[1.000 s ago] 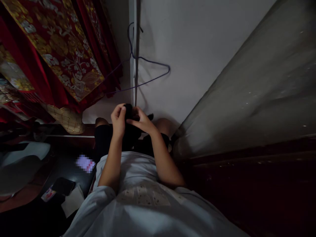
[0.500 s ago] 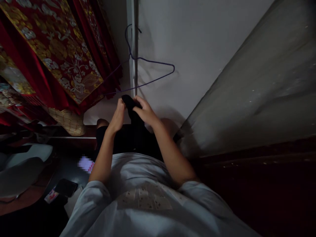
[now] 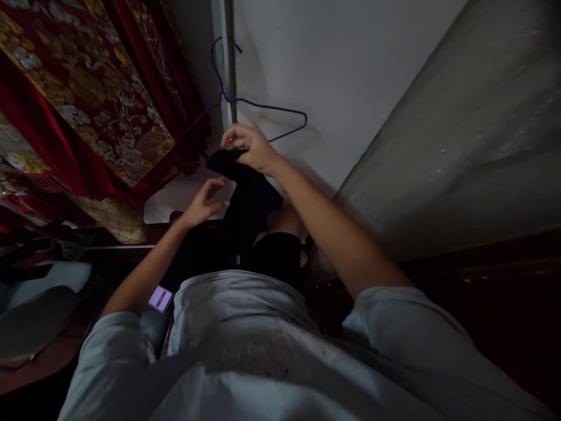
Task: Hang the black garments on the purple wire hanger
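Observation:
My right hand (image 3: 249, 147) is raised and pinches the top of a black piece of clothing (image 3: 245, 202), which hangs down in front of my legs. It is close to a purple wire hanger (image 3: 262, 106) that hangs on the white wall by a vertical strip. My left hand (image 3: 204, 202) is lower, to the left of the cloth, with fingers apart and curled and nothing in it. I wear a pale shirt and dark shorts.
Red and gold patterned fabric (image 3: 87, 88) hangs at the upper left. A grey slanted panel (image 3: 460, 134) fills the right side. A lit phone (image 3: 160, 299) lies low on the left beside my hip, next to a pale rounded object (image 3: 35, 298).
My right hand has lifted the black cloth up towards the hanger. My left hand has let go of it and dropped lower to the left.

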Tool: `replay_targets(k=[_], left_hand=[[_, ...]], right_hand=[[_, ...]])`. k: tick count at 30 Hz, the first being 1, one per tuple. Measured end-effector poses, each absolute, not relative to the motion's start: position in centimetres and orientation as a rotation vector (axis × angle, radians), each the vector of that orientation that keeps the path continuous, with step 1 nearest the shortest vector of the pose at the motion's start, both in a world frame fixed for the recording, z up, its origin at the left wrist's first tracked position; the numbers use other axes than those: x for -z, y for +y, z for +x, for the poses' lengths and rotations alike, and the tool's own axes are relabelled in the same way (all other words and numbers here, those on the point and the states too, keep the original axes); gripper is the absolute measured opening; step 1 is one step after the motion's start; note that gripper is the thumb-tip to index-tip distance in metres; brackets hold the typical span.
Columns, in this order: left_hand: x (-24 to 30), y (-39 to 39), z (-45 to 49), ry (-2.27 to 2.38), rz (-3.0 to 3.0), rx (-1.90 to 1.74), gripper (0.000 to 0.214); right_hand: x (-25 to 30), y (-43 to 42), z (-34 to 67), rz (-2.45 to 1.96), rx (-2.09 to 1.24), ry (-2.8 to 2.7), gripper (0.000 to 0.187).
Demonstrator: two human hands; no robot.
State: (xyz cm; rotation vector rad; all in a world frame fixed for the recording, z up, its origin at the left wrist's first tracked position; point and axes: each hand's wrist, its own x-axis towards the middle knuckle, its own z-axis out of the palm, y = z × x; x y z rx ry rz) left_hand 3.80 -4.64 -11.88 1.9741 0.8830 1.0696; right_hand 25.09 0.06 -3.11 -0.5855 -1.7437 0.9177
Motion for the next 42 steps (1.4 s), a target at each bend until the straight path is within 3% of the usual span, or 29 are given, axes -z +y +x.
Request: replay_targets(k=[2, 8, 11, 20, 27, 35, 39, 42], left_hand=[[12.4, -3.7, 4.4, 0.926, 1.976, -1.089, 0.052], [12.4, -3.9, 2.2, 1.065, 2.312, -0.368, 0.04], [11.9, -4.4, -0.5, 1.209, 2.354, -0.22, 0.039], [8.1, -3.1, -3.7, 1.304, 2.38, -0.512, 0.018], [4.7, -1.0, -5.6, 1.543, 1.859, -0.534, 0.009], [-1.1, -1.2, -4.6, 1.558, 2.515, -0.639, 0.036], [-3.9, -1.0, -2.9, 1.497, 2.516, -0.749, 0.032], [-5.0, 0.3, -1.0, 1.494, 2.544, -0.903, 0.014]], right_hand=[[2.7, -1.1, 24.3, -0.521, -1.008, -1.829, 0.023], [1.6, -1.1, 26.1, -0.656, -0.829, -1.746, 0.008], [2.5, 1.2, 27.5, -0.724, -0.705, -1.703, 0.011], [9.5, 7.4, 28.7, -1.068, -0.666, -1.456, 0.041], [6.8, 7.0, 32.0, -1.007, -0.54, -1.619, 0.039], [7.4, 5.1, 31.0, -1.17, -0.701, -1.57, 0.031], [8.3, 3.8, 29.9, -1.055, -0.839, -1.52, 0.031], [8.4, 2.3, 29.0, -0.972, -0.928, -1.496, 0.034]])
